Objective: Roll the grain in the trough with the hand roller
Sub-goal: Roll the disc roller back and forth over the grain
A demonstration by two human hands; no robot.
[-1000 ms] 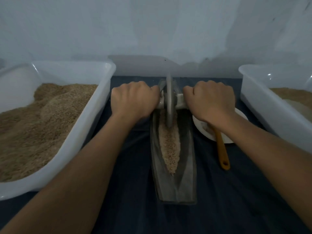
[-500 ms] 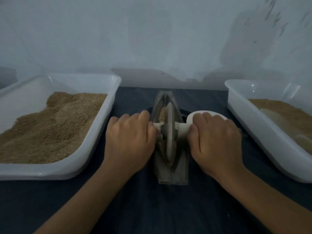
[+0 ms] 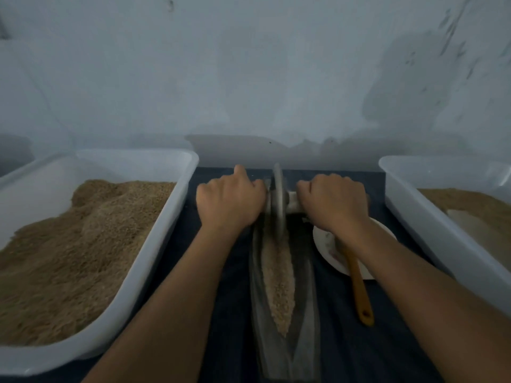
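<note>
L hand (image 3: 229,203) & R hand (image 3: 333,207) – each curled round an axle end of hand roller (image 3: 277,201) | wheel at far end of trough (image 3: 284,313), grain (image 3: 278,286) strewn nearer | even downward pressure advised – wheel to be kept centred, upright.

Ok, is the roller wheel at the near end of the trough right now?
No. The wheel stands at the far end of the trough, with the left hand and right hand gripping its handles.
</note>
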